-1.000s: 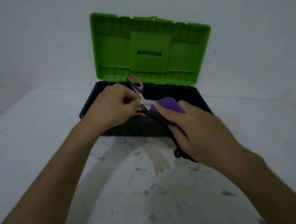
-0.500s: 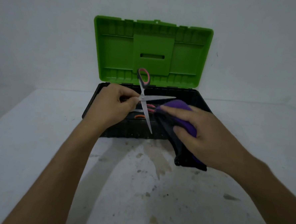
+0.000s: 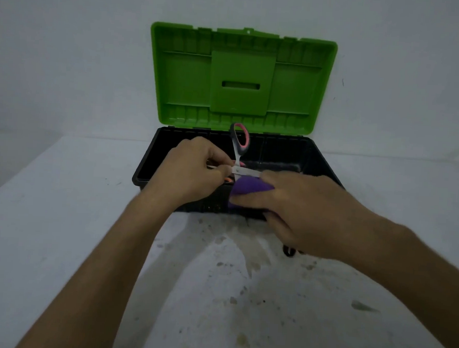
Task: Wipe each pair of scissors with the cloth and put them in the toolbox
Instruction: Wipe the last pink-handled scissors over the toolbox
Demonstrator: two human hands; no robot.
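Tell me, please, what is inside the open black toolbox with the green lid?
Inside the black toolbox, orange-handled scissors peek out beneath the left hand; both hands and the purple cloth cover the rest.

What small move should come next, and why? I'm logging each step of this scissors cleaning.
Probably draw the purple cloth along the blade toward its tip. The left hand holds the scissors over the open toolbox, and the right hand has the cloth wrapped round a blade near the pivot, so the wipe looks unfinished; only after that should they go in.
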